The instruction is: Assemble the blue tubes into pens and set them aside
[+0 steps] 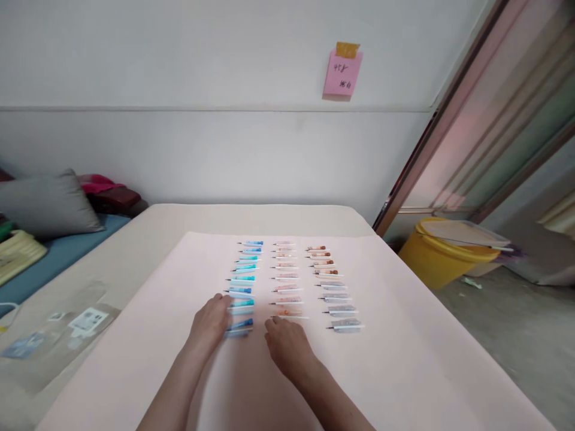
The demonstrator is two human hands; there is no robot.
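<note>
Slim pens with dark pointed tips lie crosswise in three columns, a white stick along each one. My left hand (pixel 213 317) reaches to the left column, its fingers curled at the tip end of the nearest dark-blue pen (pixel 241 324), which looks blurred. Just beyond that is a teal pen (pixel 242 303). At the near end of the middle column, my right hand (pixel 287 344) has its fingers bent together close to the tip of an orange-patterned pen (pixel 290 313). What its fingertips hold, if anything, is hidden.
Brown pens (pixel 321 263) and grey pens (pixel 344 323) form the right column on a pale pink sheet (pixel 404 347). Clear plastic packaging (pixel 58 335) lies left on the table. A yellow bin (pixel 420 254) stands on the floor at right; a grey cushion (pixel 49 203) is at left.
</note>
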